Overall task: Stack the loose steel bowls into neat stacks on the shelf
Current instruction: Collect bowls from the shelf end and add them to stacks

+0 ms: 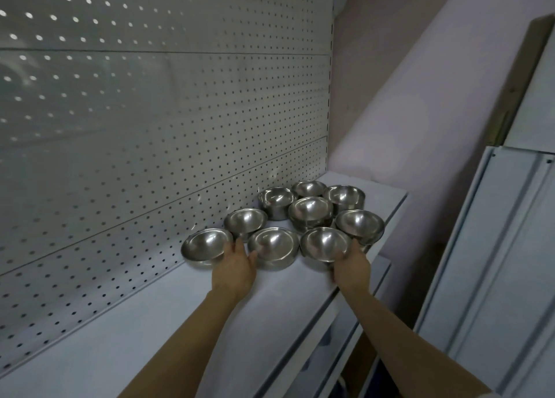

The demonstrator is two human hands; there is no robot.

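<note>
Several steel bowls stand clustered on the white shelf (168, 301), some nested in short stacks at the back (310, 210). My left hand (235, 265) reaches between the leftmost bowl (204, 246) and the front middle bowl (273, 244). Its fingers curl at the leftmost bowl's right rim, and its thumb lies against the middle bowl. That leftmost bowl looks slightly blurred and tilted. My right hand (351, 264) grips the near right rim of the front right bowl (324, 241). Just behind that bowl sits another (359, 223).
A perforated grey back panel (135, 127) rises behind the shelf. The shelf's front edge (303, 346) runs diagonally below my arms, with a lower shelf under it. Pale metal panels (495, 262) lean at the right against a pinkish wall (420, 82).
</note>
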